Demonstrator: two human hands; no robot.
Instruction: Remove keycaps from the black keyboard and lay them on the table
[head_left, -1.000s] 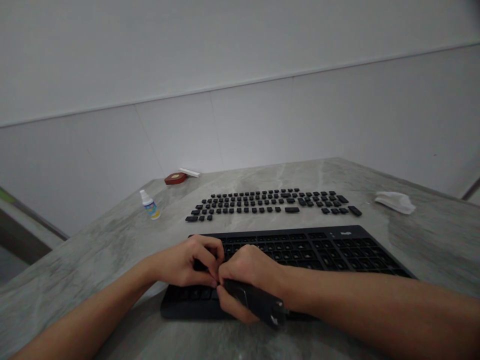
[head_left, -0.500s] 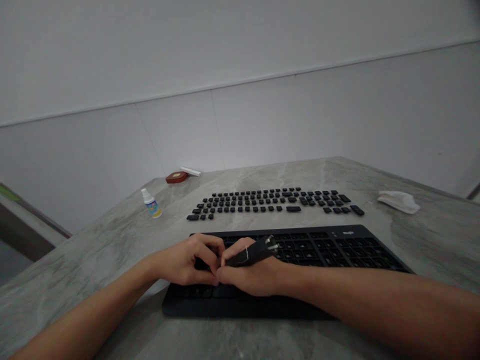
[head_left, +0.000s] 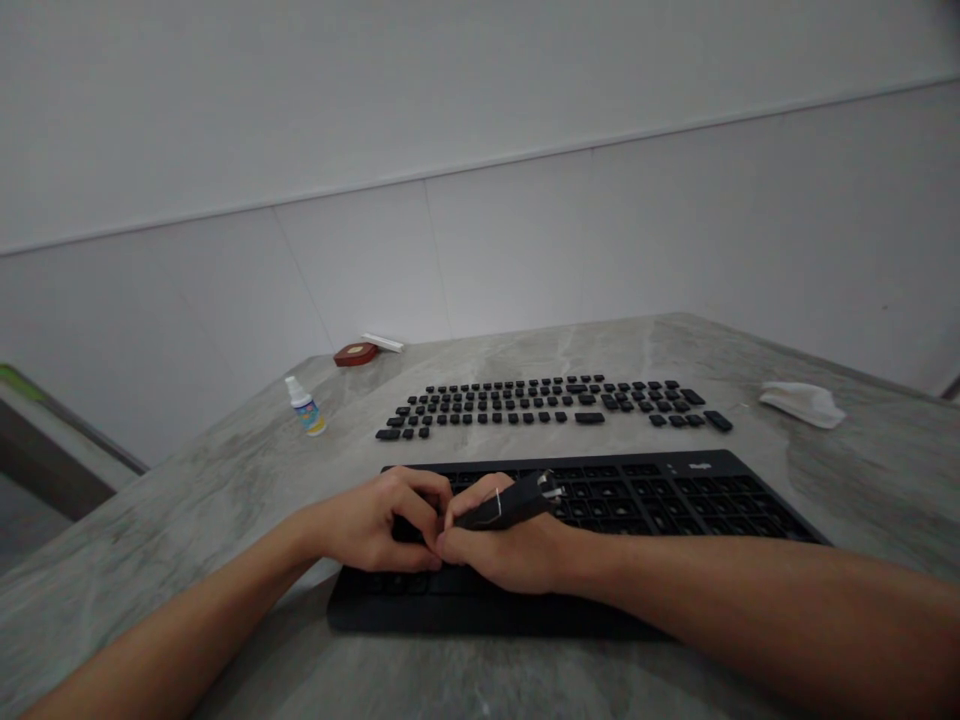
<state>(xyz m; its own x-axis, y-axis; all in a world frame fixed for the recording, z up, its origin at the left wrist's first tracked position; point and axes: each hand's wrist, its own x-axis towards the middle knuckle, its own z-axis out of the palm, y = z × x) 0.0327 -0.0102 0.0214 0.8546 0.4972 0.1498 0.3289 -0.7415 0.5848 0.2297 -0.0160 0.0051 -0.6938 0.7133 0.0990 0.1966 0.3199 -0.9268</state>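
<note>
A black keyboard (head_left: 517, 610) lies before me, with many of its key sockets bare. My right hand (head_left: 517, 550) is closed around a black pen-shaped tool (head_left: 510, 502), slanted over the left part of the keyboard. Metal prongs stick out of the tool's upper end, while its lower end is hidden by my fingers. My left hand (head_left: 382, 520) rests on the keyboard's left side, thumb and fingertips pinched together against the right fingertips. Whatever is between the left fingers is hidden. Beyond the keyboard, loose black keycaps (head_left: 589, 418) lie in rows.
On the left stands a small white spray bottle (head_left: 306, 408) with a colourful label. Near the wall are a reddish-brown case (head_left: 355, 354) and a white strip (head_left: 382, 342). A crumpled white cloth or tissue (head_left: 802, 403) lies at right on the grey marbled table (head_left: 247, 480).
Both hands keep nearly the same place and grip. The tool tilts very slightly, and the whole view has shifted a little.
</note>
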